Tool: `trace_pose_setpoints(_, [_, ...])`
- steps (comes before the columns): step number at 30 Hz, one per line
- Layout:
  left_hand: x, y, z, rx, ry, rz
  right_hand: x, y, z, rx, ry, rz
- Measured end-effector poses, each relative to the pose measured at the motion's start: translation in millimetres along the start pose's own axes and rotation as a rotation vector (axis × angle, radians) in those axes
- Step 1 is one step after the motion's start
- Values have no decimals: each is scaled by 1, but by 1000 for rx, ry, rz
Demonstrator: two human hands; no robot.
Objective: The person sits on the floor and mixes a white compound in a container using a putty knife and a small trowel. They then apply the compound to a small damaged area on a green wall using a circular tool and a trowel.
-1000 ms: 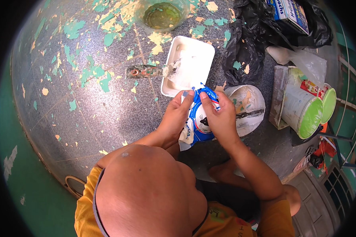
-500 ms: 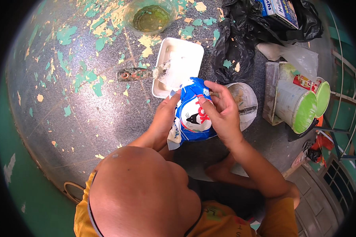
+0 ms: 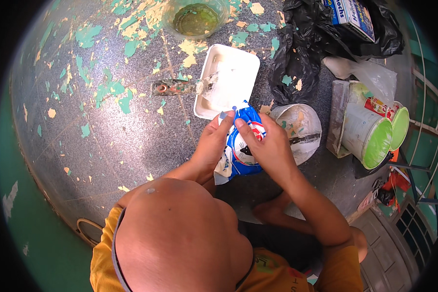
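A blue and white plastic packet (image 3: 248, 169) with a black animal head printed on it is held between my two hands. My left hand (image 3: 212, 142) is closed on its top left edge, thumb and fingers pinching the plastic. My right hand (image 3: 272, 148) grips the upper right part, thumb lying across the front. Just beyond the packet's top edge is a white rectangular tray (image 3: 246, 61) with white material inside. A putty knife (image 3: 175, 88) with a worn, stained handle rests over the tray's left rim, its blade inside.
A clear bowl (image 3: 194, 22) of cloudy liquid stands at the far side. Right of my hands are a whitish round container (image 3: 301, 121), a black plastic bag (image 3: 297, 70), a box (image 3: 353, 19) and tipped pails (image 3: 374, 138) with green insides. Paint flakes (image 3: 114, 87) litter the floor.
My right hand has come over the packet's front, covering more of the print, with its fingers drawn in near the top edge. Both hands now pinch close together there.
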State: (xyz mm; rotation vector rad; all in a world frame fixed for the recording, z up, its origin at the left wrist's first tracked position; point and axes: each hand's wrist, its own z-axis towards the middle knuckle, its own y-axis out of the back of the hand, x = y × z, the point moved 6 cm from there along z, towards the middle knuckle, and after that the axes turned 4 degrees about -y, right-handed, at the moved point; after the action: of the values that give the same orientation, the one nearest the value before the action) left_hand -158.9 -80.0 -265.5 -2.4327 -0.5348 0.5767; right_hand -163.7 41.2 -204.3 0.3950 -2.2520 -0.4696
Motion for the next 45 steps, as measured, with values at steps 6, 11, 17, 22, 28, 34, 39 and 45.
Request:
trace_pose_setpoints(6, [-2, 3, 5, 26, -136, 32, 6, -6, 3, 58, 60, -138])
trace_pose_setpoints(11, [-1, 8, 8, 46, -150, 40, 8, -10, 5, 68, 94, -122])
trace_pose_setpoints(17, [-3, 4, 7, 23, -158, 0, 1, -11, 7, 3, 87, -122])
trace_pose_setpoints(22, [0, 6, 9, 28, -120, 11, -2, -12, 9, -3, 86, -116])
trace_pose_setpoints(28, [0, 5, 7, -38, -124, 38, -1, -11, 9, 2, 90, -74])
trace_pose_setpoints(34, [1, 1, 3, -31, -46, 7, -6, -10, 12, 41, 76, -79])
trace_pose_setpoints(39, [4, 2, 3, -22, -41, -17, -7, -10, 12, 45, 88, -89])
trace_pose_setpoints(45, [3, 3, 5, -39, -41, -19, -6, -12, 14, 30, 70, -80])
